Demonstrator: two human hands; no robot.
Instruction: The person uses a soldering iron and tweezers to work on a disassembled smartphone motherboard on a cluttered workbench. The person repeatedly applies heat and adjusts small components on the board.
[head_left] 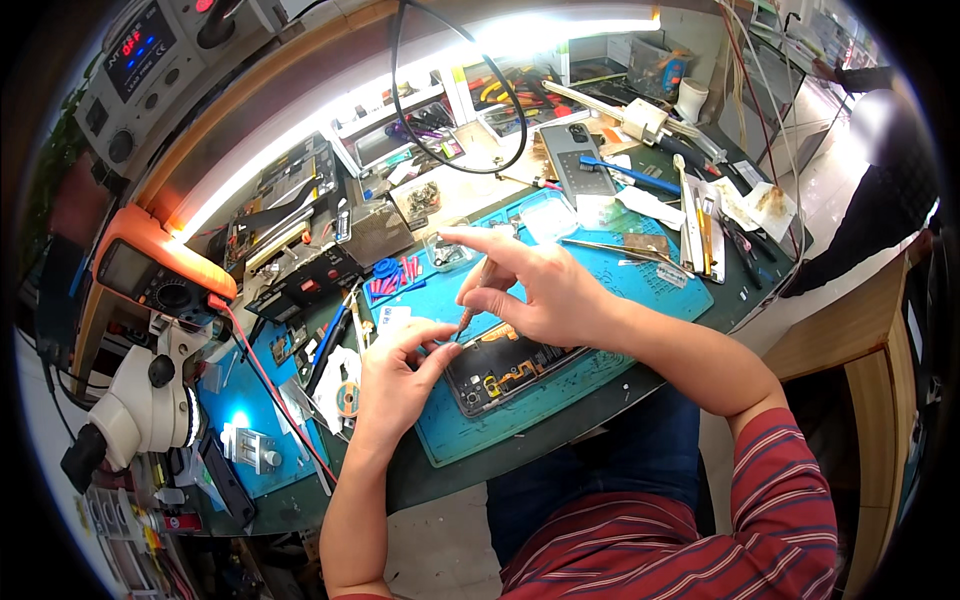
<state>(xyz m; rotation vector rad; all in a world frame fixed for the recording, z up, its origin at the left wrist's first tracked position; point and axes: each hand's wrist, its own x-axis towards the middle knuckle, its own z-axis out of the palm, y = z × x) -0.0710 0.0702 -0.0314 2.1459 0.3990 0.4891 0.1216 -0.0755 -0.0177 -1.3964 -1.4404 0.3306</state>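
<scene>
Dark surface (415, 490) w/ blue mat (660, 300) reaching its near edge. R hand (545, 290) above mat, index finger extended. L hand (397, 375) by mat's L side, thumb & index close together; can't tell if its grip has anything. Opened phone (515, 350), innards exposed, on mat nr surface's near edge. Slim copper-col. screwdriver (470, 312) clasped in R grip, tip down nr phone's far-L corner.

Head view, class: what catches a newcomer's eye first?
Probably the centre: the right hand holds a slim brownish tool, the left hand near its tip, by an opened phone on a blue mat. The orange multimeter at left and glaring strip lamp behind stand out.
</scene>
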